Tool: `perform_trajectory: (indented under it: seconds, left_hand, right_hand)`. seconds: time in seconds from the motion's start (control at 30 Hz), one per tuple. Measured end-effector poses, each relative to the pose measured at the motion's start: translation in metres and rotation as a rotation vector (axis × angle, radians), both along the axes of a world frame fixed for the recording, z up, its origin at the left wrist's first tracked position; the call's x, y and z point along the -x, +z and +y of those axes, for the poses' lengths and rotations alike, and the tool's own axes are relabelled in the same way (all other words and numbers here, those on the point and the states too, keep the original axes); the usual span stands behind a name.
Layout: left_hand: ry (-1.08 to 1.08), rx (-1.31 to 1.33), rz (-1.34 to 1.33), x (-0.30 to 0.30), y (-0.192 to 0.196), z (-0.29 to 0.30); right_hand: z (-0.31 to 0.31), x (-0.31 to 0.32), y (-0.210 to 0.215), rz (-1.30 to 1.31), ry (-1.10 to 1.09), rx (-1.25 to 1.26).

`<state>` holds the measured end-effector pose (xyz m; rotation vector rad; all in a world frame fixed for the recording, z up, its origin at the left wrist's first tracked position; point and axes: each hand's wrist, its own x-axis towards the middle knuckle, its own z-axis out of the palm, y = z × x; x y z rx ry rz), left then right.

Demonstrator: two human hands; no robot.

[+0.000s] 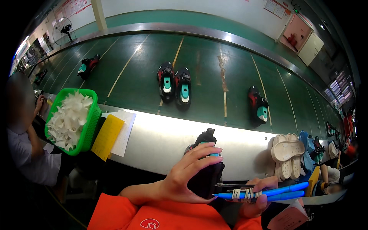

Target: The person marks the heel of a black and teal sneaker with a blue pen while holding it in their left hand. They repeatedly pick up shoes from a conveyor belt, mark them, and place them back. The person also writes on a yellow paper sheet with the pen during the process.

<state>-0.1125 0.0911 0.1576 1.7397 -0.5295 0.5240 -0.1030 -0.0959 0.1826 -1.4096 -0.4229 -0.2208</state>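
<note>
A: Left hand (pixel 184 174) fingers wrapped round black shoe (pixel 207 168), above worktop (pixel 161 142) edge. Right hand (pixel 255 195) gripping taped blue pens (pixel 264 191).

B: Could slip, loose hold; pen tips might mark upper.

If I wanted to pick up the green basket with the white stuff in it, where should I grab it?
Probably by the rim of the green basket, one hand on each long side, coming from above. It stands upright, its top is open, and the white scraps are heaped over it, so a level lift should keep them in.
</note>
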Motion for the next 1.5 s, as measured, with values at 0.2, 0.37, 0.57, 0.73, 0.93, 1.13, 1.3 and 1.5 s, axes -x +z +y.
perform_trajectory:
  seconds: [0.2, 0.37, 0.57, 0.73, 0.93, 1.13, 1.3, 1.5]
  left_hand:
    - [0.043, 0.002, 0.023, 0.004, 0.001, 0.005]
    - [0.025, -0.008, 0.003, -0.009, 0.009, -0.001]
    - [0.048, 0.002, 0.000, -0.013, 0.012, 0.001]
    - [0.044, -0.011, 0.014, -0.012, 0.011, 0.004]
    - [-0.054, -0.003, -0.126, -0.008, -0.026, -0.012]
    - [-0.090, -0.463, -0.424, 0.012, -0.124, -0.021]
    - [-0.151, -0.717, -0.370, 0.008, -0.172, -0.007]
    - [-0.264, -0.585, -0.203, -0.103, -0.153, -0.007]
  right_hand:
    - [-0.005, -0.015, -0.010, -0.350, 0.007, 0.164]
    - [-0.022, -0.031, 0.005, -0.591, 0.101, 0.357]
    - [-0.022, -0.041, 0.030, -0.643, 0.369, 0.566]
    - [-0.026, -0.052, 0.030, -0.677, 0.479, 0.527]
    - [-0.034, -0.045, -0.019, -0.171, -0.443, -0.057]
    - [-0.050, -0.057, -0.097, 0.138, -0.346, -0.085]
    - [-0.066, -0.067, -0.139, 0.269, -0.413, -0.079]
    - [-0.069, -0.083, -0.162, 0.331, -0.444, -0.181]
